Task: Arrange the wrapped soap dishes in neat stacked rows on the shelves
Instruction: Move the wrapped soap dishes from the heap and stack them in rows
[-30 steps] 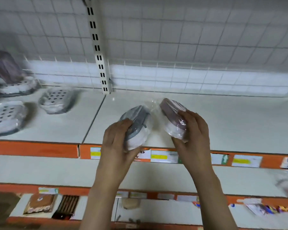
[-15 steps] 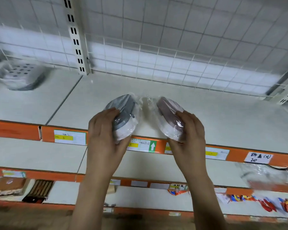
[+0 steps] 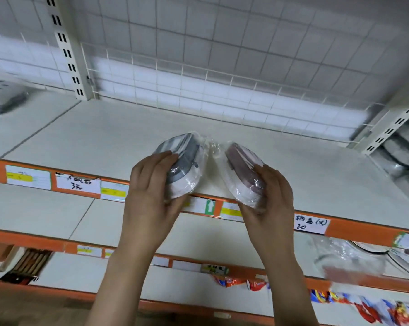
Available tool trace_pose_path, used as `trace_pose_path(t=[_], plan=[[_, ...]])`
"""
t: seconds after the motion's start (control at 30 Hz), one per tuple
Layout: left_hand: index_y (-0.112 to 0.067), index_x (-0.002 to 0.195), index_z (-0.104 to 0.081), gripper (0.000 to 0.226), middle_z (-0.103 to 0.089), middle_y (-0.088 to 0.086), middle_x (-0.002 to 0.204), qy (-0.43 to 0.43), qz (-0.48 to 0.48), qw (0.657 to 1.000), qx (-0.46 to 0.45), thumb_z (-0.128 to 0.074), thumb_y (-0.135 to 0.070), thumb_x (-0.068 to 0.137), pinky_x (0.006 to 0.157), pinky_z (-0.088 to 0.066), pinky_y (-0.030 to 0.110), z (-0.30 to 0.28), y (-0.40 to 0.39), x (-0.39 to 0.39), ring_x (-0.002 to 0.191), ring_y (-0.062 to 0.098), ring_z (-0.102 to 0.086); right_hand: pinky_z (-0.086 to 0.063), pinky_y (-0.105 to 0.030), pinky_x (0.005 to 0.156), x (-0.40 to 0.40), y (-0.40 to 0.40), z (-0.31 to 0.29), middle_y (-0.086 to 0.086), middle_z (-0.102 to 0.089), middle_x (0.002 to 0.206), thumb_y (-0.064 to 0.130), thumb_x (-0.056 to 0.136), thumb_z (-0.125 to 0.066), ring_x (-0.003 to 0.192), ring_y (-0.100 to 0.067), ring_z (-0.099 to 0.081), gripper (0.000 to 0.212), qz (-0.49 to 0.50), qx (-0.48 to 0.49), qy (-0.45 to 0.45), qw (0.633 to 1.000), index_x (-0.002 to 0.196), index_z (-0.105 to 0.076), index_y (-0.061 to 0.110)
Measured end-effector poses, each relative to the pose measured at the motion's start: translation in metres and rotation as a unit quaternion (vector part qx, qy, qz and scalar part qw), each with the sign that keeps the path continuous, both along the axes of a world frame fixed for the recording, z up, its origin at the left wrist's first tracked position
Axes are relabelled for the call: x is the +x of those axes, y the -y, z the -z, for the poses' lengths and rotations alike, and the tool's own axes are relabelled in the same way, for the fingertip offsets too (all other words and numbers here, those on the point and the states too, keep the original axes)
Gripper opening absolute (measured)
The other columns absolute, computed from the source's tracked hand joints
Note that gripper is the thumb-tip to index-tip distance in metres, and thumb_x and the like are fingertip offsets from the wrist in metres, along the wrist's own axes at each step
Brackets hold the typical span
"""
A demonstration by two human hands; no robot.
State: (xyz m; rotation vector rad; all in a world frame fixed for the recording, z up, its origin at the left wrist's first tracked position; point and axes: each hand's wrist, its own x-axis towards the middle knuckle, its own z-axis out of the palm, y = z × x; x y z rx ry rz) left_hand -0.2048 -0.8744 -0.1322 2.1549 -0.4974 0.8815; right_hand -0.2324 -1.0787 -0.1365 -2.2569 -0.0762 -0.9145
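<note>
While you stood before the top shelf [image 3: 293,165], your left hand [image 3: 151,196] gripped a grey wrapped soap dish [image 3: 183,161] and your right hand [image 3: 267,198] gripped a pinkish wrapped soap dish [image 3: 242,170], both tilted on edge just above the shelf's front edge. You held them side by side, wrappers touching, probably to set them down as a matched pair. Other wrapped dishes [image 3: 3,95] lay at the shelf's far left end.

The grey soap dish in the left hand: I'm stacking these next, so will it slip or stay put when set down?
The grey soap dish is wrapped in glossy, crinkled film, so it may slide in the left hand's grip. It looks like rigid plastic, probably light. Its rounded oval shape could rock unless laid flat on the shelf.
</note>
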Motion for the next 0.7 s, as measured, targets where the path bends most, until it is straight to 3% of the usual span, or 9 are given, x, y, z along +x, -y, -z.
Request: trace_pose_path(t=[0.1,0.23,0.33,0.43,0.7], plan=[[-0.011,0.128,-0.044,0.051,-0.049,0.006,0.129,0.000,-0.015,1.000,-0.007,-0.058,-0.029,0.082,0.104,-0.027,0.015,0.000,0.059,-0.021,0.117,0.029,-0.046,-0.031,-0.024,0.107,-0.015,0.061,-0.004,-0.012,-0.049,0.133,0.026,0.072,-0.057,0.124,-0.026,-0.043,0.059,-0.003,-0.016,0.014,1.000,0.130,-0.045,0.021],[-0.011,0.127,-0.046,0.050,-0.052,0.010,0.129,-0.017,-0.005,1.000,0.000,-0.059,-0.030,0.083,0.104,-0.022,0.008,0.001,0.141,-0.049,0.119,0.032,-0.047,-0.035,-0.029,0.105,-0.041,0.140,-0.012,-0.015,-0.050,0.131,0.022,0.072,-0.058,0.122,-0.027,-0.043,0.058,0.025,-0.030,0.033,0.999,0.128,-0.051,0.009],[-0.011,0.126,-0.048,0.048,-0.052,0.010,0.129,-0.011,0.016,1.000,0.019,-0.058,-0.030,0.084,0.105,-0.024,0.011,-0.003,0.183,-0.064,0.119,0.033,-0.046,-0.036,-0.030,0.103,-0.052,0.180,-0.016,-0.015,-0.051,0.129,0.021,0.070,-0.058,0.119,-0.027,-0.045,0.059,0.043,-0.023,0.035,0.998,0.127,-0.051,0.009],[-0.013,0.127,-0.047,0.048,-0.051,0.007,0.130,-0.015,0.027,0.999,0.032,-0.057,-0.032,0.084,0.104,-0.028,0.017,-0.009,0.206,-0.069,0.121,0.031,-0.045,-0.036,-0.029,0.102,-0.059,0.206,-0.018,-0.015,-0.051,0.129,0.025,0.070,-0.053,0.119,-0.029,-0.046,0.060,0.055,-0.019,0.032,0.998,0.128,-0.051,0.008],[-0.011,0.128,-0.047,0.052,-0.053,0.009,0.130,-0.005,0.006,0.999,0.054,-0.055,-0.026,0.079,0.105,-0.021,0.009,-0.030,0.212,-0.058,0.120,0.029,-0.043,-0.034,-0.024,0.103,-0.051,0.218,-0.041,-0.012,-0.050,0.130,0.030,0.074,-0.053,0.121,-0.028,-0.046,0.058,0.069,0.021,0.056,0.996,0.128,-0.052,0.009]])
